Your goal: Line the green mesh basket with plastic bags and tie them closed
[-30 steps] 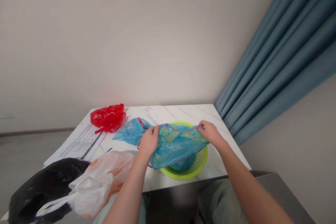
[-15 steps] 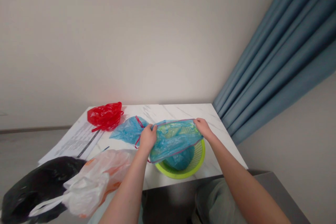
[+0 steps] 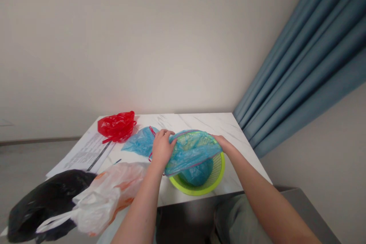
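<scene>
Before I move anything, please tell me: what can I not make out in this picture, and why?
All in the head view:
- Right hand: fingertips hidden by the blue bag over the basket.
- Basket: far side veiled by that bag.
- Paper: print too small and blurred to read.
- Black bag: inside hidden by its dark plastic.
- Curtain: top cut off by the picture's edge.

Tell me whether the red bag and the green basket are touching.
Apart: in the head view, blue plastic and white tabletop lie between the red bag and the green basket.
</scene>
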A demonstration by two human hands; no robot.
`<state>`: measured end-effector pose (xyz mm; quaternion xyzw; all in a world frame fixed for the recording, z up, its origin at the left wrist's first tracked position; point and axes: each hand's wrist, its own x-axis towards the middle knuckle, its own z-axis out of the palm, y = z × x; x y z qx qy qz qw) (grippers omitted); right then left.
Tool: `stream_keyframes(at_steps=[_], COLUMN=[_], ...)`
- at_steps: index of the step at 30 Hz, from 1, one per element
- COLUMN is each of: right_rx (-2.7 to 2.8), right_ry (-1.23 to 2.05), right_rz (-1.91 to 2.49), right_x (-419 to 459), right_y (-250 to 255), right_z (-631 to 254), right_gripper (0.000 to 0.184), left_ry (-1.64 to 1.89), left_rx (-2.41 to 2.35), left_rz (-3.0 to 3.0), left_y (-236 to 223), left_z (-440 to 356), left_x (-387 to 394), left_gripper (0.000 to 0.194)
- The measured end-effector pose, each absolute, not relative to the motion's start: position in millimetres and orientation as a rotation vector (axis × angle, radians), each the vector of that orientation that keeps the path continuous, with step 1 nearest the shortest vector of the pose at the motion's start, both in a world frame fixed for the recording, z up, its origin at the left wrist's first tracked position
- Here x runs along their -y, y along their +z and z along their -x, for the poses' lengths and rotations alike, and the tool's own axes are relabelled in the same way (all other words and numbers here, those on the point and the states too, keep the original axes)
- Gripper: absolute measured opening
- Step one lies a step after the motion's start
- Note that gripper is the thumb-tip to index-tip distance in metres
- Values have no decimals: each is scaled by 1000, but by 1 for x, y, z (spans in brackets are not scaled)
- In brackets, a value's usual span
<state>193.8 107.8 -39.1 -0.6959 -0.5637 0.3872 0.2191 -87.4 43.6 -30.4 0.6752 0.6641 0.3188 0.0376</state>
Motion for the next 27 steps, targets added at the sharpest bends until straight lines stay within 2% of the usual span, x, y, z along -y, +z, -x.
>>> stream_keyframes(at_steps=[2,4,8,11,15,19,23,27], right_rx=[1447,1462,1586,1672,1836,1906,1897,1490], right_ry=[1019,901,635,572,745,1133,1457,1479], right_rz=[1991,1971,1755,1592,1501,1610,1604,1621], right_x=[-112,-116,-115,-106,-89,-73,-65,-75], right_y=[-38,-36,-23,-12,-2,5,9,-5], right_z=[-195,-196,-194,-192,-196,-208,-223,-226], right_gripper=[35,42,38,35,37,43,43,28], left_ry=[841,796,949,1005,1014,961,889,755], left_rx=[-2013,-1999,-1922,-1774,-1516,-1419,-1761,-2142], left_rz=[-2133,-2130,-2057,-1933,-1793,-1708,-1727,-1596], left_y=[-31,-32,-25,-15,-5,-6,-12,-21], left_z=[87,85,83,83,83,82,89,99], left_x=[-44,-45,-44,-41,-38,-38,-41,-44], left_gripper=[21,20,20,28,38,42,39,33])
